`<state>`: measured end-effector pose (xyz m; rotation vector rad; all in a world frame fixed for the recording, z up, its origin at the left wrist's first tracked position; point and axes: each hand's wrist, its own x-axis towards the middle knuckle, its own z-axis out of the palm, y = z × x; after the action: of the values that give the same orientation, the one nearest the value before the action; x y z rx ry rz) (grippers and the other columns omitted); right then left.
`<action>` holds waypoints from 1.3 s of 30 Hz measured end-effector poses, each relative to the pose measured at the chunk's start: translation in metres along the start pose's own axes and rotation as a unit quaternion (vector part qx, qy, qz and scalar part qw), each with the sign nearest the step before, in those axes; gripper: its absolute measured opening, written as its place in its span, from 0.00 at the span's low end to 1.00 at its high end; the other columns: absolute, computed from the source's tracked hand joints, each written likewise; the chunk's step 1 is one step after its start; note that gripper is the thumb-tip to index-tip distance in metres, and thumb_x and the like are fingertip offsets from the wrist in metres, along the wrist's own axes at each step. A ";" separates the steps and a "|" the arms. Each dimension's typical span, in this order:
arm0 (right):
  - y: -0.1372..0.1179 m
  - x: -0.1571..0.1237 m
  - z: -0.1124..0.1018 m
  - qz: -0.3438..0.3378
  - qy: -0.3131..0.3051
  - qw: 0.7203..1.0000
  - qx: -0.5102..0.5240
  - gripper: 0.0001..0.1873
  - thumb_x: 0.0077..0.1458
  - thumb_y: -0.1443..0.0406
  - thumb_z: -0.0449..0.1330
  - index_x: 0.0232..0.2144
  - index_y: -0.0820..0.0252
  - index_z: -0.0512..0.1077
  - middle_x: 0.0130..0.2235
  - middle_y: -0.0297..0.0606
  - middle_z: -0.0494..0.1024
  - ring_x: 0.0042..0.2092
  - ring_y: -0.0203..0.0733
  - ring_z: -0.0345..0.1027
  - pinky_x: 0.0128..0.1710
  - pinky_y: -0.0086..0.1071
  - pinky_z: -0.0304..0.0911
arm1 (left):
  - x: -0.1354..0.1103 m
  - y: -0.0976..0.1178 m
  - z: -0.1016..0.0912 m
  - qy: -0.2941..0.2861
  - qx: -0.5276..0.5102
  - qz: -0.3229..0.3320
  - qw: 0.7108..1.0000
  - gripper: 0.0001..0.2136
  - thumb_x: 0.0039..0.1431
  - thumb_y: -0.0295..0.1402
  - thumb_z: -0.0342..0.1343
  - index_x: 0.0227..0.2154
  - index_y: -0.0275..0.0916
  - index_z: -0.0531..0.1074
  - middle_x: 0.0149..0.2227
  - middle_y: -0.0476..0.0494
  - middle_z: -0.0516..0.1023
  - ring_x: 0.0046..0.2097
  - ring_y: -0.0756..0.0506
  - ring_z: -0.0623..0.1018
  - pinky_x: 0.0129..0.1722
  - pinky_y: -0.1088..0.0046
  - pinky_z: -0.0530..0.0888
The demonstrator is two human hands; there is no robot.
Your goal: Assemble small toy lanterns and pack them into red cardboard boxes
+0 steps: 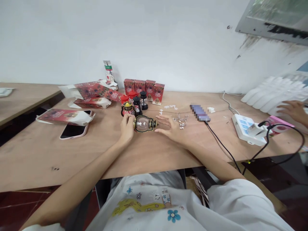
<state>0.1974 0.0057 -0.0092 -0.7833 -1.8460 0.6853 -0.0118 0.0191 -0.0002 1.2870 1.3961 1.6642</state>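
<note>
A small gold and black toy lantern (143, 124) with a clear globe lies on its side on the wooden table (149, 150). My left hand (127, 126) is closed around its left end. My right hand (169, 126) rests flat with fingers spread just right of the lantern's other end, fingertips nearly touching it. Behind the lantern stand a few more small lanterns (134, 104), red and black, upright. Small white and silver parts (181, 120) lie scattered beyond my right hand.
Several red boxes (144, 86) stand at the wall; opened red packaging (91, 93) lies left. A pink-cased phone (73, 131) lies left, another phone (199, 112) with a black cable right. A white power strip (247, 129) sits right. Another person's hand (292, 110) is at far right.
</note>
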 end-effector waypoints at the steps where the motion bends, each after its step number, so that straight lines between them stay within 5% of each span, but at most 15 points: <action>1: 0.001 -0.001 0.001 -0.011 -0.002 1.000 -0.011 0.33 0.46 0.54 0.68 0.52 0.55 0.63 0.55 0.44 0.72 0.57 0.45 0.67 0.59 0.45 0.64 | 0.000 -0.001 0.001 -0.001 -0.006 -0.008 1.000 0.07 0.49 0.35 0.48 0.22 0.39 0.63 0.25 0.51 0.64 0.31 0.50 0.65 0.29 0.78 0.63; 6: 0.010 -0.002 0.002 -0.058 -0.006 0.997 -0.055 0.32 0.48 0.54 0.66 0.53 0.56 0.62 0.54 0.45 0.73 0.56 0.46 0.68 0.59 0.45 0.64 | -0.004 0.003 0.004 -0.008 -0.052 -0.062 0.997 0.09 0.47 0.37 0.50 0.20 0.39 0.61 0.23 0.52 0.62 0.27 0.51 0.64 0.23 0.79 0.62; 16: 0.001 -0.003 0.003 -0.102 0.000 0.992 -0.073 0.31 0.52 0.58 0.64 0.56 0.57 0.60 0.56 0.47 0.70 0.57 0.45 0.67 0.59 0.44 0.65 | -0.005 0.015 0.007 -0.044 -0.152 -0.271 0.949 0.10 0.49 0.40 0.49 0.26 0.38 0.65 0.22 0.49 0.69 0.21 0.50 0.69 0.12 0.78 0.63; 25: 0.008 -0.002 0.003 -0.092 -0.012 0.994 -0.057 0.33 0.50 0.57 0.66 0.54 0.57 0.58 0.55 0.49 0.71 0.56 0.45 0.69 0.57 0.45 0.66 | -0.005 0.016 0.006 -0.039 -0.143 -0.245 0.958 0.09 0.47 0.39 0.50 0.24 0.38 0.65 0.21 0.51 0.66 0.20 0.50 0.68 0.10 0.78 0.63; 31: 0.008 -0.001 0.000 -0.077 -0.021 0.996 -0.045 0.35 0.49 0.57 0.66 0.56 0.57 0.57 0.54 0.48 0.73 0.56 0.46 0.68 0.58 0.46 0.65 | -0.005 0.014 0.005 -0.053 -0.125 -0.157 0.978 0.08 0.43 0.37 0.50 0.22 0.38 0.67 0.20 0.51 0.66 0.19 0.51 0.67 0.10 0.79 0.62; 39: 0.007 -0.003 0.000 -0.081 -0.011 0.995 -0.058 0.33 0.50 0.56 0.65 0.54 0.57 0.58 0.54 0.48 0.72 0.57 0.46 0.67 0.58 0.45 0.65 | -0.007 0.020 0.004 -0.096 -0.125 -0.218 0.963 0.11 0.43 0.39 0.51 0.24 0.36 0.70 0.20 0.49 0.69 0.20 0.50 0.68 0.10 0.80 0.62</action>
<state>0.1995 0.0082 -0.0162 -0.6924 -1.9584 0.4887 -0.0032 0.0088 0.0167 0.8913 1.2011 1.3248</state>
